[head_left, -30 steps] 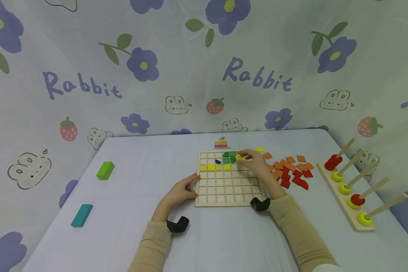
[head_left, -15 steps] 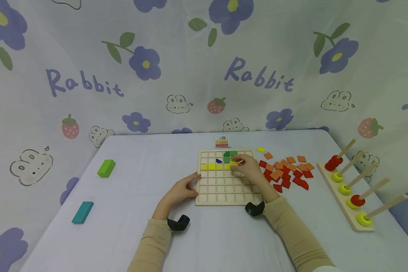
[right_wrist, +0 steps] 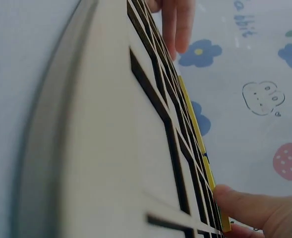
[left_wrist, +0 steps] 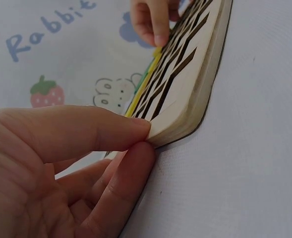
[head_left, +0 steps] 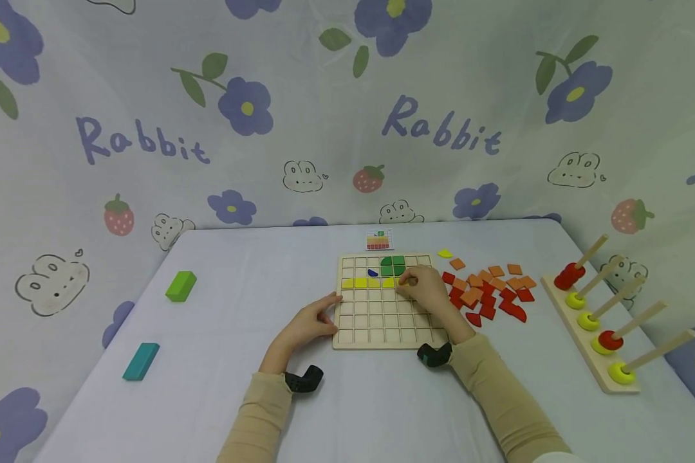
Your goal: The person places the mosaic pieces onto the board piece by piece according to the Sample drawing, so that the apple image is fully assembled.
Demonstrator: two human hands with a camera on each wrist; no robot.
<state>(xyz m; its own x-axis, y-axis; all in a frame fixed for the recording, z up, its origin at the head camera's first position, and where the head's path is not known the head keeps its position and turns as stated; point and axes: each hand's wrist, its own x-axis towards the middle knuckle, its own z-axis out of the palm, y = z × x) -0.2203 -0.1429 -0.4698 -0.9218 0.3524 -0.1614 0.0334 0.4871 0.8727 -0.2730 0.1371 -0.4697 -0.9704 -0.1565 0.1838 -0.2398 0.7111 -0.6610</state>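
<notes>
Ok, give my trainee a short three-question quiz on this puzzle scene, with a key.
1. True or false: the left hand rests against the left edge of the wooden grid board.
2. Which colour are the tiles at the right hand? A) blue B) yellow C) red
3. Fill in: the loose orange and red tiles lie to the ___ of the board.

Key: 1 true; 2 B, the right hand sits at the end of the yellow tile row; 3 right.
</notes>
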